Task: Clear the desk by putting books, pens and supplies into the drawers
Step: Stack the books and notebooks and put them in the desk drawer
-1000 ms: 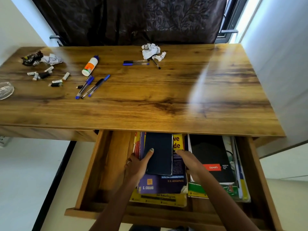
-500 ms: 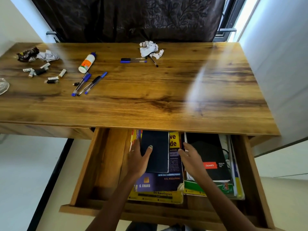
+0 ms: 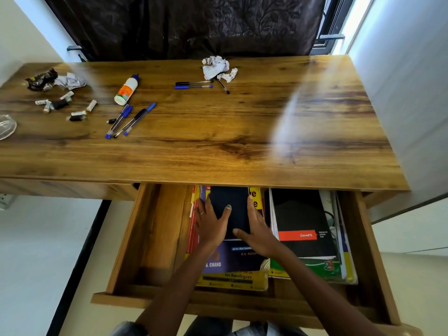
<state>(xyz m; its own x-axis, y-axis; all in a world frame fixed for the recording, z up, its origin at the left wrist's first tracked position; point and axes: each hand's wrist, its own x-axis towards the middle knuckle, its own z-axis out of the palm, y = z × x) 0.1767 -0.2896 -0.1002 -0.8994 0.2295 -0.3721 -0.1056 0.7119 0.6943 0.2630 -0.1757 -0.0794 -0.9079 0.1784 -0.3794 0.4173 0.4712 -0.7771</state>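
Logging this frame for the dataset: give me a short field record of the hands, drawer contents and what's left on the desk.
left hand: flat on the dark notebook, thumb on its cover
right hand: flat against the notebook's right edge, thumb at its near edge
drawer: open; left part bare
left stack: notebook on top of a purple book, then a yellow book
right stack: black spiral pad on top
desk: glue bottle, three pens, two more pens, crumpled paper, batteries
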